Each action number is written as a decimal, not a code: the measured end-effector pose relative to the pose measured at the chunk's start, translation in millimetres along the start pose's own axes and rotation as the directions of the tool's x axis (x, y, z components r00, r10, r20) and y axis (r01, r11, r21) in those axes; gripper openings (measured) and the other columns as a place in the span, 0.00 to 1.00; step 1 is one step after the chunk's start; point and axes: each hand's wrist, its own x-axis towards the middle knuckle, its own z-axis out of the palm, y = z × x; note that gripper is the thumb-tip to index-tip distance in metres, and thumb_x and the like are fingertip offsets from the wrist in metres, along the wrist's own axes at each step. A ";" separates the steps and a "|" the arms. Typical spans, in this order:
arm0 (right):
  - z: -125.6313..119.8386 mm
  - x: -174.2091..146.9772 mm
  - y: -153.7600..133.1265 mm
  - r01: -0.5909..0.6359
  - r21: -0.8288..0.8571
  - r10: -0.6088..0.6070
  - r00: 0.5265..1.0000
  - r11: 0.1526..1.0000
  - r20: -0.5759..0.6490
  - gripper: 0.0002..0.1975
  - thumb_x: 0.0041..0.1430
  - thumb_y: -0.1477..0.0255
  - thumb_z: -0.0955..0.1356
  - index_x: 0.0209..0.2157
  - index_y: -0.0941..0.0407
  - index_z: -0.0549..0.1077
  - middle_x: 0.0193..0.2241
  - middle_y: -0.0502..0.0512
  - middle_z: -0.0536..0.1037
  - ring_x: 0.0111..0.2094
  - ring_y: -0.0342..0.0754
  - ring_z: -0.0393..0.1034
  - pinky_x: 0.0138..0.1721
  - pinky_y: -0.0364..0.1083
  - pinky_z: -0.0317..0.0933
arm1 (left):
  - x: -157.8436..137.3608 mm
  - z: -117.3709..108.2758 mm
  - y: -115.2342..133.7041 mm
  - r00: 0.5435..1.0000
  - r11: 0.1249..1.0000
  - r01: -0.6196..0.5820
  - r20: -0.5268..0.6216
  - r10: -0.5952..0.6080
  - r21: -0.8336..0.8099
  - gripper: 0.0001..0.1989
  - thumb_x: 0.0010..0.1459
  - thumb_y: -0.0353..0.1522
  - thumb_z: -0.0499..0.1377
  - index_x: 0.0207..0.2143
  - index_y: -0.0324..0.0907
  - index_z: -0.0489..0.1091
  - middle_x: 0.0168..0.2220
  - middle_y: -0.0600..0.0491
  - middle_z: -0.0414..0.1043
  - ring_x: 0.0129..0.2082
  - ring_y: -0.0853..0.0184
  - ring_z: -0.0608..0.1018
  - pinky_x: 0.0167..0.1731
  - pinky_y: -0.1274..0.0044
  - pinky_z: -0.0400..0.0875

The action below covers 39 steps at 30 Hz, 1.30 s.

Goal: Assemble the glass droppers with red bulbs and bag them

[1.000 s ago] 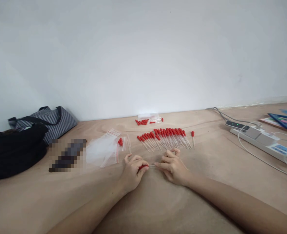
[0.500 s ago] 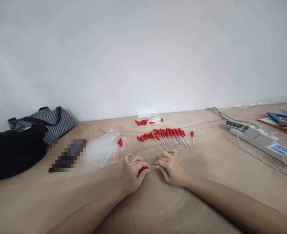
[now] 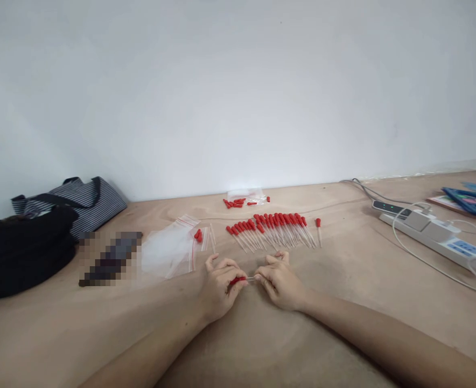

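Observation:
Between thumb and fingers, my left hand (image 3: 221, 285) pinches a red rubber dropper bulb (image 3: 238, 280). A thin clear dropper tube (image 3: 251, 278) reaches from the bulb's end to the closed fingertips of my right hand (image 3: 280, 283), which grip it. Much of the tube is hidden by those fingers. Just beyond my hands lies a row of droppers with red bulbs (image 3: 280, 219) and clear tubes, one dropper (image 3: 319, 230) apart at its right. Beside my left hand, loose red bulbs (image 3: 198, 235) rest on plastic zip bags (image 3: 167, 250), near a loose tube (image 3: 212, 237).
More red bulbs (image 3: 233, 203) lie by a clear bag (image 3: 244, 194) near the wall. A power strip (image 3: 435, 237) with cables sits at the right, a blue frame-like object (image 3: 470, 200) behind it. A striped bag (image 3: 96, 202) and black cloth (image 3: 23, 253) occupy the left.
My right hand has shifted slightly left along the tube, and its fingers have curled a little differently. Another person's hand at the far right has left the view.

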 end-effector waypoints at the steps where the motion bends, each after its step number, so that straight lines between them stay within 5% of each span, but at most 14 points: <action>1: -1.9 0.5 0.9 0.014 -0.008 -0.014 1.000 1.000 -0.001 0.13 0.60 0.75 0.57 0.27 0.56 0.68 0.21 0.49 0.71 0.30 0.43 0.59 0.40 0.49 0.40 | 0.7 -0.8 -0.8 1.000 1.000 -0.007 0.006 0.007 0.008 0.05 0.55 0.32 0.54 0.28 0.45 0.69 0.27 0.58 0.74 0.35 0.65 0.73 0.51 0.62 0.41; 5: -13.2 1.1 8.4 0.079 -0.078 -0.081 0.996 0.994 -0.032 0.07 0.59 0.70 0.61 0.33 0.56 0.69 0.27 0.50 0.74 0.33 0.44 0.61 0.43 0.50 0.39 | 4.0 -5.3 -3.8 1.000 0.999 0.004 0.013 -0.005 0.053 0.06 0.56 0.32 0.53 0.28 0.45 0.69 0.27 0.58 0.75 0.35 0.64 0.73 0.51 0.61 0.39; 13: -9.2 -7.1 11.8 0.110 -0.192 -0.140 0.979 0.975 -0.150 0.10 0.57 0.73 0.61 0.25 0.57 0.71 0.21 0.51 0.70 0.31 0.44 0.57 0.38 0.48 0.41 | 0.6 -3.8 -7.8 0.998 0.998 0.055 0.011 -0.056 0.035 0.05 0.54 0.33 0.55 0.27 0.45 0.70 0.27 0.57 0.75 0.35 0.64 0.72 0.50 0.60 0.40; 20: -2.3 -8.8 6.4 0.060 -0.085 -0.067 0.994 0.995 -0.091 0.11 0.57 0.73 0.61 0.22 0.57 0.69 0.21 0.50 0.71 0.31 0.44 0.59 0.37 0.48 0.41 | -0.5 -2.2 -9.2 0.999 0.999 0.038 -0.007 -0.038 0.025 0.05 0.54 0.33 0.55 0.27 0.46 0.71 0.27 0.57 0.75 0.35 0.64 0.73 0.51 0.60 0.42; 24: -7.4 3.3 8.9 -0.068 -0.002 0.067 0.991 0.998 -0.116 0.10 0.56 0.72 0.62 0.24 0.56 0.70 0.20 0.48 0.72 0.30 0.43 0.60 0.37 0.48 0.40 | 4.5 -7.2 -17.7 0.992 0.991 0.109 -0.075 -0.104 0.075 0.10 0.55 0.35 0.54 0.40 0.47 0.69 0.36 0.53 0.75 0.41 0.60 0.71 0.50 0.60 0.43; 27: -4.6 25.1 13.7 -0.265 -0.033 0.253 0.945 0.964 -0.208 0.13 0.57 0.70 0.61 0.21 0.56 0.69 0.21 0.48 0.73 0.30 0.44 0.60 0.36 0.47 0.40 | 7.8 -14.7 -32.2 0.943 0.942 0.302 -0.191 -0.273 0.144 0.15 0.56 0.36 0.53 0.46 0.46 0.64 0.44 0.49 0.71 0.46 0.58 0.69 0.47 0.62 0.49; 32: 10.1 65.2 18.3 -0.471 -0.183 0.413 0.866 0.863 -0.284 0.12 0.55 0.72 0.61 0.21 0.57 0.71 0.25 0.53 0.75 0.34 0.48 0.61 0.35 0.49 0.40 | 6.9 -27.8 -56.7 0.811 0.771 0.583 -0.231 -0.537 0.255 0.08 0.52 0.35 0.56 0.36 0.45 0.68 0.40 0.49 0.71 0.44 0.55 0.69 0.42 0.63 0.54; 35: 17.8 77.0 20.8 -0.490 -0.241 0.427 0.863 0.837 -0.272 0.13 0.55 0.72 0.61 0.22 0.56 0.73 0.26 0.56 0.76 0.35 0.50 0.61 0.36 0.51 0.41 | 6.7 -33.0 -63.9 0.766 0.709 0.642 -0.211 -0.607 0.290 0.08 0.53 0.37 0.54 0.34 0.45 0.68 0.40 0.49 0.71 0.44 0.55 0.69 0.40 0.64 0.54; 39: 21.0 78.5 25.9 -0.481 -0.281 0.419 0.871 0.830 -0.256 0.13 0.55 0.70 0.61 0.24 0.56 0.74 0.27 0.58 0.76 0.36 0.52 0.61 0.37 0.52 0.42 | 13.4 -39.3 -70.5 0.763 0.666 0.641 -0.231 -0.603 0.381 0.09 0.53 0.37 0.53 0.35 0.44 0.68 0.39 0.48 0.70 0.43 0.56 0.69 0.39 0.66 0.54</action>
